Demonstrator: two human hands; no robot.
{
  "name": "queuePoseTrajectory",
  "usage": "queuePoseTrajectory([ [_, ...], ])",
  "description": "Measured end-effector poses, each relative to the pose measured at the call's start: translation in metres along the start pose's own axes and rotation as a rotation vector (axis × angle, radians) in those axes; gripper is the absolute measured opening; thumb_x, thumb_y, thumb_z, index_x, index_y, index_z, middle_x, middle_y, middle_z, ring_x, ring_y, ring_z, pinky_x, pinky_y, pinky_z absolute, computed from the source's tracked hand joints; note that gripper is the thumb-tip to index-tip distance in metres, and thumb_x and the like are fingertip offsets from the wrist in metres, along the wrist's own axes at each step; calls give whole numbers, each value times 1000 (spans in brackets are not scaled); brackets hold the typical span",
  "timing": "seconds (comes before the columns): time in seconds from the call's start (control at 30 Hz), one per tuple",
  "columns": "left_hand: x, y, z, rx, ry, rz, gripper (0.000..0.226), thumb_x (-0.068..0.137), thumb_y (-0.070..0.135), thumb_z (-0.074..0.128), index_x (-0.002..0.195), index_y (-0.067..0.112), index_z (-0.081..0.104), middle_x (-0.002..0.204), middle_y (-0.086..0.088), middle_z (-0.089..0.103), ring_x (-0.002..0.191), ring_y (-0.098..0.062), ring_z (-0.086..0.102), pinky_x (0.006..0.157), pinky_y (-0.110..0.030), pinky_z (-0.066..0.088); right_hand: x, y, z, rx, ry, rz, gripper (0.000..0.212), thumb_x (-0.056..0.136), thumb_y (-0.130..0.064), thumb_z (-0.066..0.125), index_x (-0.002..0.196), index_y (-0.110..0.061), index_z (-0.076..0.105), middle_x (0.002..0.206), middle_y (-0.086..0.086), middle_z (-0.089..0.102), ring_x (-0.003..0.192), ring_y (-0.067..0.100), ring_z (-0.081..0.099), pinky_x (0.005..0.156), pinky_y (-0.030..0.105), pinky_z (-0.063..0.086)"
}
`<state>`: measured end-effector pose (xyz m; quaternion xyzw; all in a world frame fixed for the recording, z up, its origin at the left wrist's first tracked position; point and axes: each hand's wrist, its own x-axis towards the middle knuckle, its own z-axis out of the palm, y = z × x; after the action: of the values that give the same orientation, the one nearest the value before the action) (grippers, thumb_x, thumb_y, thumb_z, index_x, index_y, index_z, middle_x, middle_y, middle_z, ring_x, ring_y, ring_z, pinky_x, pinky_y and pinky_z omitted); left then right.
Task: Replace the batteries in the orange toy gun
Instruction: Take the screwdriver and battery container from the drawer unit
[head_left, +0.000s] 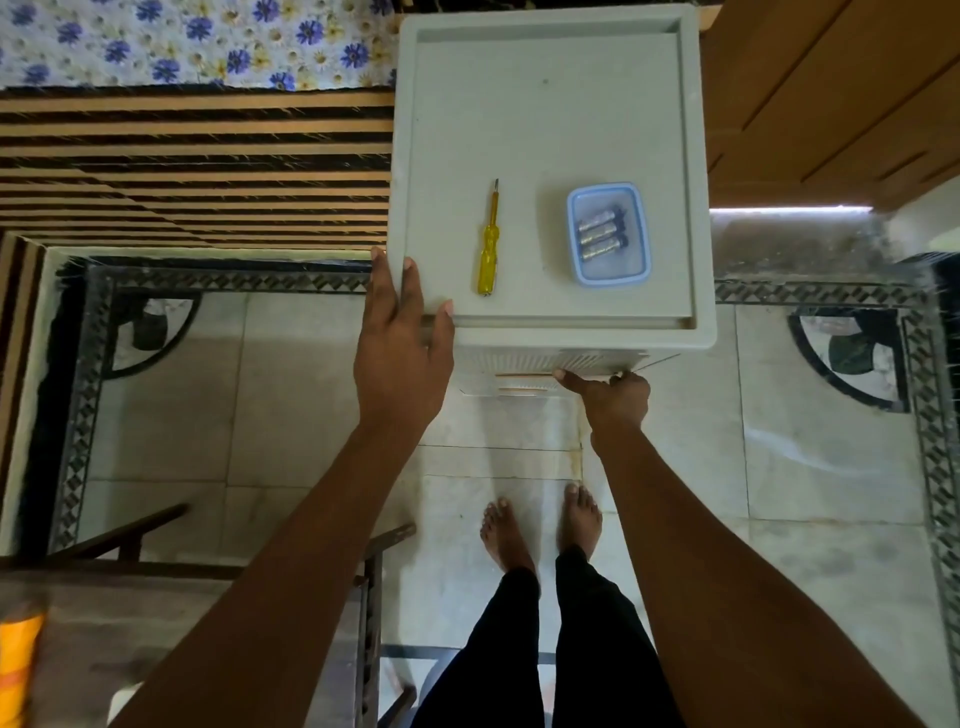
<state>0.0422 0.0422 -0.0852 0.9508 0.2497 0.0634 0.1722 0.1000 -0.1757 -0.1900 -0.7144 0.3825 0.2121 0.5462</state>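
Orange toy gun is nowhere plainly in sight. It does not lie on the worktop, and the only orange thing, a blurred orange-yellow shape at the near-left corner of the view, is too smeared to name. My judgement is that the gun is sought in the drawer, just below the right hand's grip.

The three silver cylindrical batteries lie side by side in a clear, blue-rimmed plastic box on the right part of the grey plastic cabinet's worktop. Apart to their left lies a yellow-handled screwdriver, its long axis running away from the person with the tip at the far end.

The right hand is at the pale plastic drawer front under the worktop's near edge. Its fingers are curled onto the front and its thumb is stretched leftward along it (a thin gap shows along the top, though how far the drawer is out I cannot tell). The left hand lies flat over the worktop's near-left corner, fingers straight, holding nothing, seemingly bracing the cabinet.

The pull would then run straight toward the person, with the right hand doing it. The left hand is the nearer one to the screwdriver, the right to the batteries.
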Motion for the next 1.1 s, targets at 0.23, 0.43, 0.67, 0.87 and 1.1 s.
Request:
queuePoseTrajectory([
  [0.23,0,1,-1,-1,-29,17,64,109,44,42,161,9,35,173,-14,14,158,-32,26,114,-30,30,-8,2,7,-121,-114,-6,115,38,-55,103,132,-6,58,118,3,67,98,31,66,95,43,60],
  [0.43,1,8,-13,-50,-98,-19,63,107,38,48,157,2,39,171,-22,20,158,-39,20,126,-48,26,-75,-38,-27,-230,-35,-186,37,84,-24,83,116,-10,72,101,7,79,103,27,72,103,42,56],
  [0.67,9,55,-24,-187,-12,11,45,98,18,64,139,-1,58,142,-19,58,134,-34,52,110,-46,48,-124,-89,-53,-162,186,-606,10,89,-11,71,82,-16,66,70,-6,67,68,8,65,72,32,56],
  [0.87,44,85,-19,-130,-45,-109,37,97,31,70,120,3,65,117,-19,59,109,-37,58,88,-47,51,-96,-136,-39,-268,114,-744,35,94,-36,72,117,-11,64,106,6,64,90,16,60,80,26,45],
  [1.1,57,90,-27,-240,-176,-210,24,97,21,72,114,4,66,105,-19,65,100,-34,65,80,-39,52,-71,-171,-27,-552,-40,-577,41,94,-43,75,100,-5,61,100,14,62,82,20,56,69,28,38],
])
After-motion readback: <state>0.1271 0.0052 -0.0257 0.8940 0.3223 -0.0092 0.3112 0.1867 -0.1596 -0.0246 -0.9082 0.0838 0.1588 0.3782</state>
